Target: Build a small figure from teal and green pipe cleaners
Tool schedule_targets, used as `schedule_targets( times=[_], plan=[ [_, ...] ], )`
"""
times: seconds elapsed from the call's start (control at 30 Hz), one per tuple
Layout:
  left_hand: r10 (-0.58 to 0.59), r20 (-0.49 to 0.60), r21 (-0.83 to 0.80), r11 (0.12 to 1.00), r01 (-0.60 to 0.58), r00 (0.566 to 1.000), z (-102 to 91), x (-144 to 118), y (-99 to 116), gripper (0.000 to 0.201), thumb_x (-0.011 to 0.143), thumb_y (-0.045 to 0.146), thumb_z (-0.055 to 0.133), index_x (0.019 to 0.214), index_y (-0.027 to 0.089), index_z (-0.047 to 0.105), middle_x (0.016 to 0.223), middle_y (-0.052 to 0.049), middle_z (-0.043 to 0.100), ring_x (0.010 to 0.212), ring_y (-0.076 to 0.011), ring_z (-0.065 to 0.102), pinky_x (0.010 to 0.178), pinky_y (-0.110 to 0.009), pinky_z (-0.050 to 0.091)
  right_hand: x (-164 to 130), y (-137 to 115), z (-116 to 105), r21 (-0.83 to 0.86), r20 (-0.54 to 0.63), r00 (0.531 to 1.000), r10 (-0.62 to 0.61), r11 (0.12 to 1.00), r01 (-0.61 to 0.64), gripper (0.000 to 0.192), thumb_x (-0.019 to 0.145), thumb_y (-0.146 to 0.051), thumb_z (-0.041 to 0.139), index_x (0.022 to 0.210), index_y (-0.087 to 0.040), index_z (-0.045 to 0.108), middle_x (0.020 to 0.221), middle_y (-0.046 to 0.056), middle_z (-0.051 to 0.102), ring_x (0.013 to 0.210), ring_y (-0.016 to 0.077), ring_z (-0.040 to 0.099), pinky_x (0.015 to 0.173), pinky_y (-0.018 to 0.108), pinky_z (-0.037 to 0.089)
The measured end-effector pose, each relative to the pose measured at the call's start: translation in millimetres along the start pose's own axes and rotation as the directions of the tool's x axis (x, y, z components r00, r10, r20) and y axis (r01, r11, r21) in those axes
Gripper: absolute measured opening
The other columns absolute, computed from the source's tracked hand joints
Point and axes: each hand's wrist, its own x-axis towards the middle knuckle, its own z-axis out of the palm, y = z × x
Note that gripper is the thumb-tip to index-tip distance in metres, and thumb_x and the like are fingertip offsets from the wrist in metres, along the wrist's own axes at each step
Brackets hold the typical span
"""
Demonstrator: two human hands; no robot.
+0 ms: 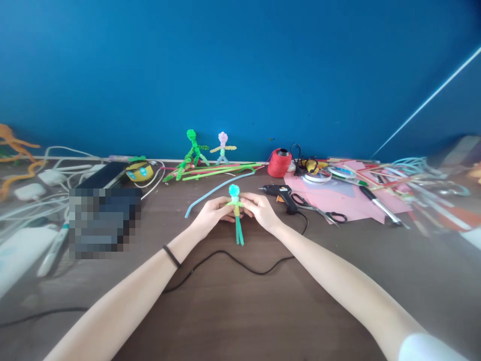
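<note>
Both hands hold a small pipe-cleaner figure (pixel 236 211) upright above the dark table (pixel 255 311). Its head is turquoise, its body yellow, and two green legs hang down. My left hand (pixel 214 213) pinches the figure from the left, at the arm. From the other side, my right hand (pixel 259 210) grips it at arm height, fingertips partly behind it. Just beyond my left hand lies a light-blue pipe cleaner (pixel 214 193), slightly bent. A black glue gun (pixel 281 194) rests to the right of my right hand.
Green (pixel 192 145) and pink-headed (pixel 223 145) pipe-cleaner figures stand by the blue wall. Red thread (pixel 280 164), scissors (pixel 317 208), a retractable knife (pixel 380 205) and pink paper (pixel 356 203) lie right. Left are a yellow tape roll (pixel 140 173), cables and a marker (pixel 54 250). A black cord (pixel 225 252) crosses the table.
</note>
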Motion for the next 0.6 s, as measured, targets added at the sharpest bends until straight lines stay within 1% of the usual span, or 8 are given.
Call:
schedule_targets(
  times=[0.07,0.23,0.43,0.5,0.57,0.6],
  plan=[
    [0.0,-0.003,-0.005,1.0,0.0,1.0,0.0,0.5,-0.5,0.035,0.071,0.038,0.063,0.093,0.011,0.058,0.084,-0.01,0.069,0.074,-0.0191,0.066,0.066,-0.029,0.051,-1.0,-0.6,0.2,-0.031,0.009,1.0,-0.013,0.999,0.013,0.034,0.081,-0.039,0.048,0.095,-0.012,0.064,0.047,-0.005,0.038,0.042,0.0071,0.032,0.044,0.023,0.026],
    [0.03,-0.074,0.035,0.999,-0.027,0.997,4.7,-0.4,0.0,0.03,0.071,0.036,0.063,0.085,0.011,0.056,0.073,-0.005,0.066,0.067,-0.0173,0.065,0.061,-0.026,0.05,-3.6,-4.3,1.1,-0.11,0.036,0.999,-0.022,0.994,0.026,0.036,0.085,-0.041,0.045,0.098,-0.014,0.064,0.045,-0.005,0.039,0.041,0.0077,0.034,0.045,0.023,0.029],
    [0.058,-0.102,0.069,0.996,-0.051,0.993,7.8,-2.5,0.4,0.026,0.072,0.036,0.061,0.08,0.012,0.056,0.071,-0.004,0.065,0.062,-0.0156,0.064,0.059,-0.026,0.049,-4.7,-5.8,2.0,-0.214,0.044,0.999,-0.031,0.976,0.039,0.036,0.086,-0.043,0.042,0.09,-0.015,0.064,0.046,-0.004,0.04,0.043,0.0087,0.037,0.047,0.023,0.032],
    [0.047,-0.103,0.07,0.997,-0.04,0.994,6.7,-1.8,-0.4,0.026,0.072,0.036,0.061,0.081,0.012,0.056,0.071,-0.004,0.065,0.063,-0.0153,0.064,0.06,-0.026,0.049,-4.2,-5.3,1.9,-0.239,0.015,1.0,-0.019,0.971,0.022,0.033,0.085,-0.041,0.044,0.092,-0.016,0.064,0.052,-0.002,0.048,0.048,0.0099,0.043,0.049,0.023,0.035],
    [0.035,-0.107,0.049,0.998,-0.03,0.994,5.0,-0.5,-2.0,0.027,0.072,0.037,0.062,0.081,0.012,0.056,0.07,-0.003,0.065,0.063,-0.0153,0.064,0.061,-0.027,0.05,-3.5,-6.6,0.3,-0.255,-0.073,0.997,-0.028,0.967,0.009,0.031,0.082,-0.039,0.048,0.096,-0.016,0.062,0.068,0.002,0.058,0.057,0.0117,0.05,0.051,0.023,0.039],
    [0.03,-0.108,0.034,0.999,-0.027,0.994,4.0,0.1,-2.8,0.027,0.072,0.037,0.062,0.081,0.012,0.055,0.07,-0.003,0.065,0.063,-0.0156,0.064,0.062,-0.027,0.05,-3.3,-9.1,-1.5,-0.261,-0.13,0.99,-0.048,0.965,0.012,0.03,0.081,-0.038,0.05,0.097,-0.016,0.062,0.075,0.003,0.06,0.061,0.0126,0.053,0.052,0.024,0.04]
  ],
)
